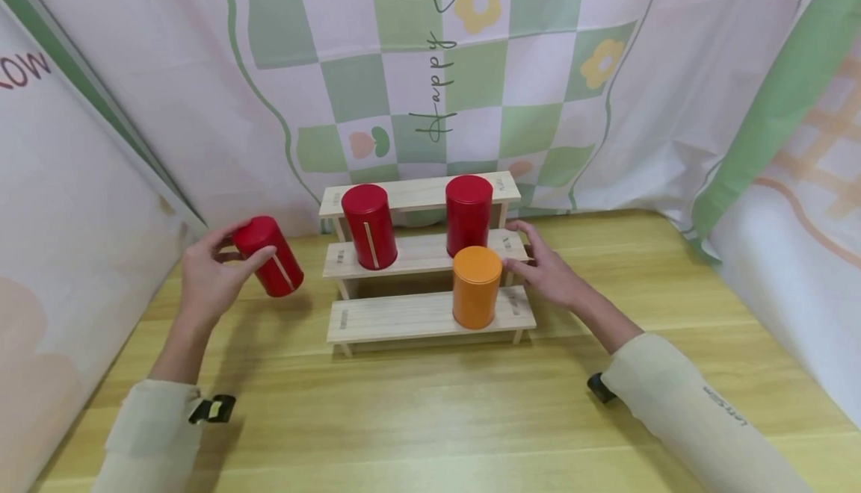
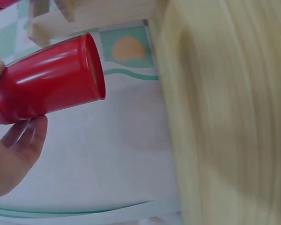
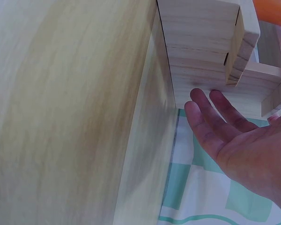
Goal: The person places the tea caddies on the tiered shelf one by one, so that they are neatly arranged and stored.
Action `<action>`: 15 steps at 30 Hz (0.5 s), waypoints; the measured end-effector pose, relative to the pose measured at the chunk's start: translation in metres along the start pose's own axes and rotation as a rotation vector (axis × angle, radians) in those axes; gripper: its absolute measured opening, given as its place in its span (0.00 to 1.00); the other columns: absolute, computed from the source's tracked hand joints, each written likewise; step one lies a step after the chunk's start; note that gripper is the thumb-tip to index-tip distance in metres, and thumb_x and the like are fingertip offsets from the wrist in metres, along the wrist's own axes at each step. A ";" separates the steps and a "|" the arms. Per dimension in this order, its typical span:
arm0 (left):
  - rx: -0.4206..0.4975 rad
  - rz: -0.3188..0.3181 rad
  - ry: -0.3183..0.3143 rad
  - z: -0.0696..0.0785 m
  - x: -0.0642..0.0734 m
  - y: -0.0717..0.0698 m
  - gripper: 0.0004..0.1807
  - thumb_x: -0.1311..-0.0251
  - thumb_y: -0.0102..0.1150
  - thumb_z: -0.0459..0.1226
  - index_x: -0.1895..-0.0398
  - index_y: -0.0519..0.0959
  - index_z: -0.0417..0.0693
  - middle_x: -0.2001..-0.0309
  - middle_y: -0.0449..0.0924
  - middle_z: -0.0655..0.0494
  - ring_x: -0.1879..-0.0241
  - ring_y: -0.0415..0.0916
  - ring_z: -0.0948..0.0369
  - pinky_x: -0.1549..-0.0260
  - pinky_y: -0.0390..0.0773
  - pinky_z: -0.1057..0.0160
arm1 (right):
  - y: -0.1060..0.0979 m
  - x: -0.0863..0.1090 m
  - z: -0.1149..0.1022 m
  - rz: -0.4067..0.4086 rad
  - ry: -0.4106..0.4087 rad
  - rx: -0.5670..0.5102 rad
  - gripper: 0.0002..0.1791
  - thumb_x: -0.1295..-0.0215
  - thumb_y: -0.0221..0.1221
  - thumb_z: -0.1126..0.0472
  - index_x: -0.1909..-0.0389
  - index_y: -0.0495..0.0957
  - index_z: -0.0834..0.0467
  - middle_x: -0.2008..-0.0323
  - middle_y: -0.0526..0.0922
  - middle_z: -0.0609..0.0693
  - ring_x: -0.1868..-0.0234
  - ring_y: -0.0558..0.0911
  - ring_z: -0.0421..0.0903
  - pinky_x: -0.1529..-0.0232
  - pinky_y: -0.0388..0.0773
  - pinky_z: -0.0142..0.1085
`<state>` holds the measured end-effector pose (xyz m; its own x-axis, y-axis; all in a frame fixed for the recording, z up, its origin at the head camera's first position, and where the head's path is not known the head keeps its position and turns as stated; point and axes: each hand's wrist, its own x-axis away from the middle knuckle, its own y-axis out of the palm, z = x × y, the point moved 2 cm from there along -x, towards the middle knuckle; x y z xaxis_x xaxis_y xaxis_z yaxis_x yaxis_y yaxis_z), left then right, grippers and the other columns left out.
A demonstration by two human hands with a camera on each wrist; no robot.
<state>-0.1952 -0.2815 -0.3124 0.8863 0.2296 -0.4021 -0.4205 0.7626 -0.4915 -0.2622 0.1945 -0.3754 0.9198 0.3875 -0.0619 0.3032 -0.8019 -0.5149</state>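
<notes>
My left hand [image 1: 211, 273] grips a red canister [image 1: 279, 273] near its lid, thumb on one side and fingers on the other. The canister is tilted and held above the table, left of a three-tier wooden stand [image 1: 390, 317]; its base faces the stand side in the left wrist view. On the middle tier stand two more red canisters, one on the left [image 1: 370, 231] and one on the right [image 1: 468, 216]. An orange canister [image 1: 476, 291] stands upright on the lowest tier. At the stand's right end is my right hand [image 1: 548, 273], fingers loosely extended beside the middle tier, thumb near the orange canister.
The stand rests on a wood-grain table [image 1: 403, 418] close to a checked curtain [image 1: 417, 82] at the back. More curtain cloth hangs along the left and right sides. The top tier [image 1: 417, 193] rises behind the red canisters.
</notes>
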 end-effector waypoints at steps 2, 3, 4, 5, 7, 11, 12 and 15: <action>0.004 0.007 0.011 0.004 0.000 -0.001 0.32 0.38 0.73 0.40 0.32 0.77 0.40 0.43 0.80 0.43 0.57 0.75 0.69 0.60 0.77 0.78 | 0.000 0.000 0.000 -0.002 -0.003 -0.006 0.34 0.20 0.53 0.54 0.22 0.47 0.50 0.39 0.72 0.68 0.49 0.77 0.62 0.59 0.80 0.47; 0.007 0.011 0.016 0.005 0.000 -0.001 0.31 0.38 0.73 0.40 0.32 0.77 0.40 0.43 0.80 0.44 0.57 0.75 0.69 0.60 0.77 0.78 | 0.000 0.000 0.000 -0.002 -0.002 -0.008 0.34 0.20 0.53 0.54 0.22 0.47 0.50 0.39 0.72 0.68 0.50 0.77 0.62 0.60 0.79 0.46; 0.010 0.014 0.022 0.007 0.000 -0.002 0.31 0.38 0.73 0.40 0.32 0.77 0.40 0.44 0.80 0.45 0.57 0.76 0.68 0.61 0.77 0.78 | 0.000 0.000 0.000 -0.002 -0.004 -0.011 0.34 0.20 0.53 0.54 0.22 0.47 0.50 0.40 0.72 0.68 0.51 0.77 0.62 0.61 0.79 0.46; 0.014 0.019 0.027 0.009 0.001 -0.002 0.31 0.38 0.73 0.40 0.32 0.77 0.40 0.45 0.80 0.48 0.57 0.76 0.67 0.61 0.77 0.78 | 0.000 0.000 0.000 -0.002 -0.005 -0.010 0.35 0.20 0.53 0.54 0.22 0.47 0.50 0.40 0.73 0.67 0.51 0.77 0.61 0.61 0.79 0.45; 0.027 0.027 0.037 0.011 0.002 -0.003 0.31 0.38 0.74 0.38 0.33 0.78 0.41 0.46 0.80 0.53 0.58 0.76 0.66 0.62 0.77 0.79 | 0.000 0.000 0.000 -0.003 -0.008 -0.015 0.35 0.20 0.54 0.54 0.22 0.47 0.50 0.41 0.73 0.67 0.52 0.77 0.61 0.62 0.79 0.44; 0.073 0.046 0.068 0.014 0.003 -0.004 0.29 0.40 0.74 0.35 0.34 0.79 0.40 0.50 0.79 0.64 0.60 0.77 0.65 0.62 0.78 0.78 | 0.000 -0.001 0.002 0.001 -0.007 -0.014 0.34 0.20 0.53 0.54 0.22 0.48 0.50 0.43 0.74 0.67 0.53 0.77 0.61 0.63 0.78 0.44; 0.085 0.053 0.079 0.016 0.004 -0.005 0.29 0.40 0.74 0.33 0.34 0.79 0.40 0.51 0.79 0.66 0.60 0.78 0.66 0.62 0.78 0.78 | 0.000 -0.001 0.002 0.001 -0.008 -0.015 0.34 0.20 0.54 0.55 0.22 0.48 0.50 0.42 0.73 0.67 0.53 0.77 0.61 0.63 0.78 0.44; 0.113 0.072 0.107 0.020 0.006 -0.005 0.28 0.41 0.74 0.31 0.35 0.80 0.40 0.51 0.79 0.69 0.59 0.77 0.66 0.59 0.77 0.77 | 0.000 -0.001 0.002 0.004 -0.007 -0.011 0.34 0.20 0.53 0.54 0.22 0.48 0.51 0.41 0.73 0.67 0.51 0.78 0.62 0.61 0.79 0.46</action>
<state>-0.1839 -0.2724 -0.2968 0.8266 0.2246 -0.5160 -0.4519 0.8114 -0.3707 -0.2634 0.1954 -0.3774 0.9193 0.3874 -0.0695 0.3024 -0.8083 -0.5052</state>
